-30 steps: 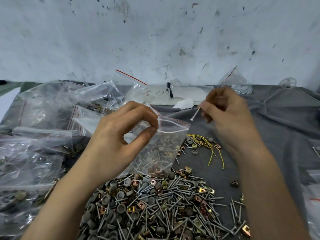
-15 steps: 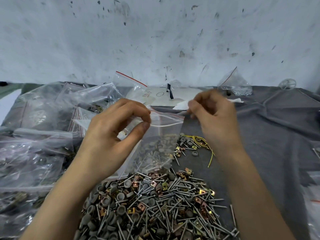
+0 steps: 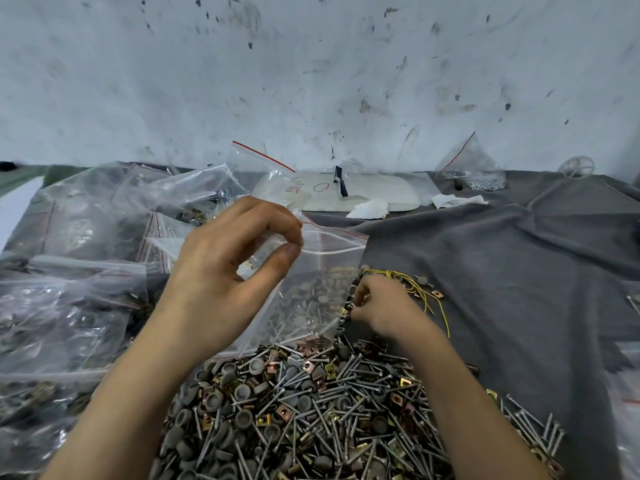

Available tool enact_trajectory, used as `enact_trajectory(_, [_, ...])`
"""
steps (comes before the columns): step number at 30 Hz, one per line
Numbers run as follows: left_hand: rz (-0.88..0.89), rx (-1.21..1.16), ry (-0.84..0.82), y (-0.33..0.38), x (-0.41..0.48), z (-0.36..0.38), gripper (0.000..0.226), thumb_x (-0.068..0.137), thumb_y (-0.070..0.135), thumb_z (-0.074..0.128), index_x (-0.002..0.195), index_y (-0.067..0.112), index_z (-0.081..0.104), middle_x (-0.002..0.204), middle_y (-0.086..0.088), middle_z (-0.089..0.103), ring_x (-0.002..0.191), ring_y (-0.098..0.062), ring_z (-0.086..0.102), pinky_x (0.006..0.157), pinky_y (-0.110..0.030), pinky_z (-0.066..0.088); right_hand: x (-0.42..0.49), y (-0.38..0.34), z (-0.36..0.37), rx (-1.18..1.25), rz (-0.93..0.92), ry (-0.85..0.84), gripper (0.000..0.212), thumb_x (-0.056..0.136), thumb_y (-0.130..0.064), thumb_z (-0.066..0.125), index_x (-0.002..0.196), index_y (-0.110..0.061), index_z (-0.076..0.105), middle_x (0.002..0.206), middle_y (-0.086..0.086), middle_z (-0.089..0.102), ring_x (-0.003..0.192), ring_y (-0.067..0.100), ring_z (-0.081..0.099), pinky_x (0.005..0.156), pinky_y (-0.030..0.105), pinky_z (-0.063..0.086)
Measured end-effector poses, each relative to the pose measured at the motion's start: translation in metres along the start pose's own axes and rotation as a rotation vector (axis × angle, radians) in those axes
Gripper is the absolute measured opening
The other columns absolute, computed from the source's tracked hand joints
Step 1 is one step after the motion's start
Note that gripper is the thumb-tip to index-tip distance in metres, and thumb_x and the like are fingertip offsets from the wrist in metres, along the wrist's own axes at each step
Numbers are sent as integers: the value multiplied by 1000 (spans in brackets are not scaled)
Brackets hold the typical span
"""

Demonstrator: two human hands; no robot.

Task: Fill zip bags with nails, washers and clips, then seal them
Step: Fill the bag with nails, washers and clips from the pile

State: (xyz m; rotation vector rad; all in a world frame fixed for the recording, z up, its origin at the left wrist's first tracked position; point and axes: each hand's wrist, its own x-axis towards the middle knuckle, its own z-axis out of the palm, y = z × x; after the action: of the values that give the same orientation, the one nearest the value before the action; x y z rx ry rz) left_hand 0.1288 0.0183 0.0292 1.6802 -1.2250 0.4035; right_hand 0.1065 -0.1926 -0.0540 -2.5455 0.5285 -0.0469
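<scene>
Zip bag hangs over the heap of nails, washers and clips, filled bags crowding left of the left hand, whose thumb and forefinger pinch its top edge, while the right hand curls beside its lower corner, near yellow wire, its hold untellable.

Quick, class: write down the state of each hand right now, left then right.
Left hand: pinches the zip bag at its rim.
Right hand: fingers curled at the hardware pile; any hold cannot be told.
</scene>
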Motion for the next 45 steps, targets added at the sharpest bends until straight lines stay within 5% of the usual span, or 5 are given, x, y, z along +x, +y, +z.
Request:
enact_trajectory(10, [-3,23,-66,5,-1,6,8,89,23,56,88,19,63,102,7,63,102,-22,63,79,-51,51,-63,-43,-88,1098,-550,324,15,70,-4,63,72,-19,62,62,-12,62,54,2,50,50,13,40])
enact_trajectory(19, [11,16,-47,5,-1,7,6,89,23,56,89,21,61,103,7,64,100,-22,63,75,-55,50,-66,-51,-80,776,-583,247,35,79,-13,67,107,-32,60,84,-3,67,80,6,62,77,25,50])
enact_trajectory(27, [7,6,-14,5,-1,7,7,88,23,56,86,20,62,101,5,64,97,-27,62,74,-57,49,-19,-18,-46,620,-173,317,15,84,-7,65,94,-19,65,72,-9,64,65,7,57,56,19,46])
enact_trajectory(33, [12,6,-7,5,-1,7,4,88,25,56,89,25,60,101,7,64,97,-26,62,73,-56,48,10,11,20,33,24,-53,11,83,-16,67,91,-22,71,114,6,63,104,24,58,91,35,50])
enact_trajectory(45, [10,-3,-11,4,-1,7,5,88,26,56,89,24,60,101,6,63,96,-29,62,74,-58,49,6,8,15,57,-81,-66,8,83,-16,69,79,-21,65,97,2,65,92,20,60,85,34,51])
